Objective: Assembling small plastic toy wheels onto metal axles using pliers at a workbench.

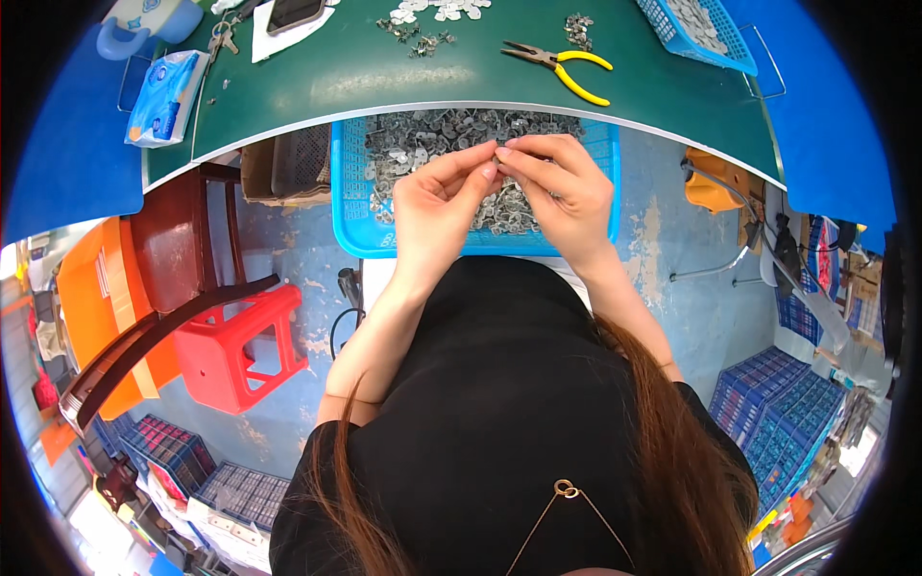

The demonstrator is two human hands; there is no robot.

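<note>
My left hand (437, 197) and my right hand (567, 187) meet at the fingertips, thumbs and index fingers pinched together. Whatever sits between the fingertips is tiny and mostly covered, so I cannot make out its kind. Both hands are above a blue plastic basket (357, 242) heaped with small silvery metal pieces (423, 134). Beyond the hands, yellow-handled pliers (567, 72) lie on the green tabletop (317, 106). Small piles of metal parts (423, 43) and flat pale tags (447, 10) rest farther back on it.
A tissue pack (165, 101), keys (223, 38) and a phone (293, 14) lie at the table's left. At its right stands a small blue basket (735, 53) of metal pieces. A red stool (216, 365) and a wooden chair (158, 322) are on my left; blue crates (778, 403) stack at right.
</note>
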